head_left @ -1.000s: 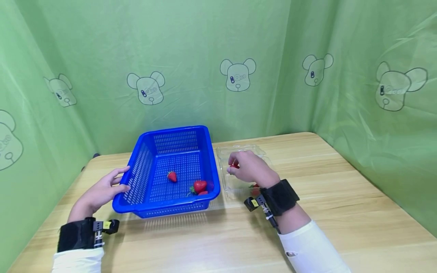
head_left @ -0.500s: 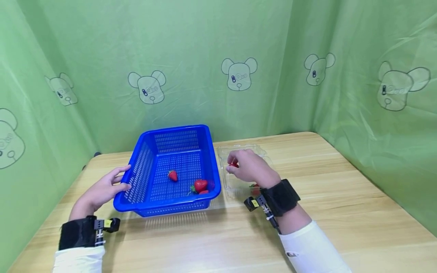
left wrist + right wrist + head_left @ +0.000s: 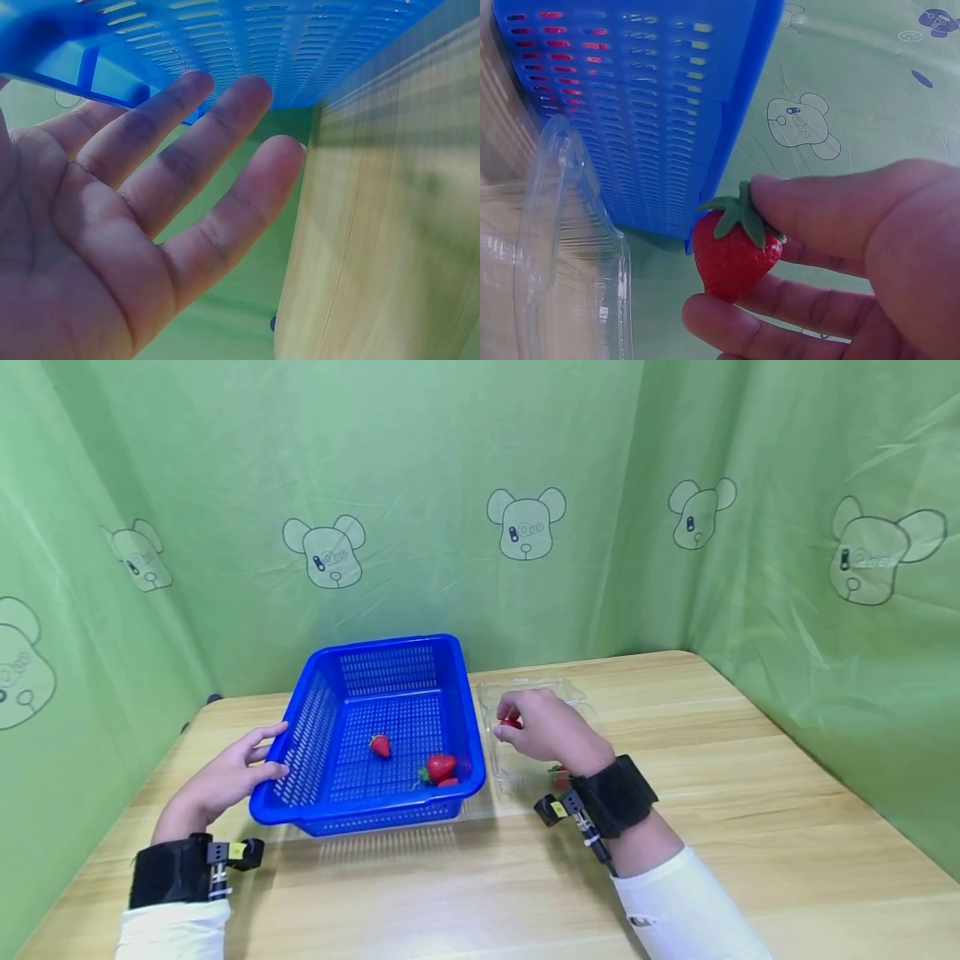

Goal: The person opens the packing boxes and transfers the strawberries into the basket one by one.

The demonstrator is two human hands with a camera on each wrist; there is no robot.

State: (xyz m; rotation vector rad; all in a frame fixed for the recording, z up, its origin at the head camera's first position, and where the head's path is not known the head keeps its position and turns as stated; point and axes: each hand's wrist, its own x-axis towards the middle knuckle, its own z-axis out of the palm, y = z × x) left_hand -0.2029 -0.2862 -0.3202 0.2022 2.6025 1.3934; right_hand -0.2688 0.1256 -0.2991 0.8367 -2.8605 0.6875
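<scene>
My left hand holds the left rim of a blue perforated plastic basket. Thumb and index finger lie over that rim; the other fingers stretch out below it in the left wrist view. One small strawberry lies mid-basket, and a larger strawberry sits in the near right corner with another partly hidden below it. Between thumb and fingertips my right hand pinches a red strawberry with green leaves. It hangs above a clear plastic clamshell, to the basket's right.
Through the clamshell's near right part shows a strawberry, partly covered by my right wrist. The wooden table runs under everything, with a green curtain printed with bear heads close behind and at both sides.
My right hand, with the strawberry in it, has shifted slightly left over the clamshell. The left hand keeps its place on the basket rim.
</scene>
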